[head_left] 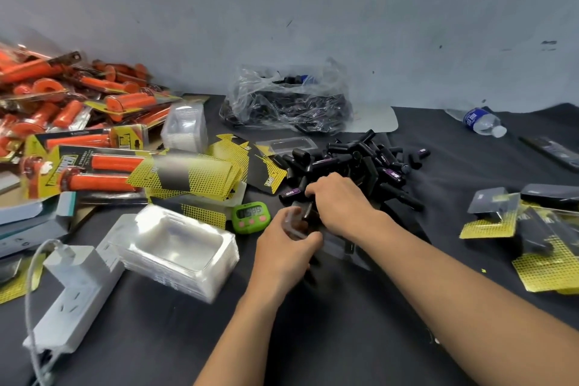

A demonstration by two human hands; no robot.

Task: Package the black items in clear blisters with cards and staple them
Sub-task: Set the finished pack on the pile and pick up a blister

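— What of the person shows here?

— Two arms and their hands. The left forearm (pixel 238 338) and the right forearm (pixel 454 273) are both bare from the picture's edge to the wrist.

— And the hands?

— Bare as well. The right hand (pixel 340 200) is sharp enough to show the knuckles and the smooth back of the hand. On the left hand (pixel 283 255) the thumb is clear, but the fingers smear into blur, so their detail is lost.

— Any markings?

— One small pale speck sits at the lower edge of the right forearm, near the elbow. It is too small to tell what it is, or whether it lies on the arm at all.
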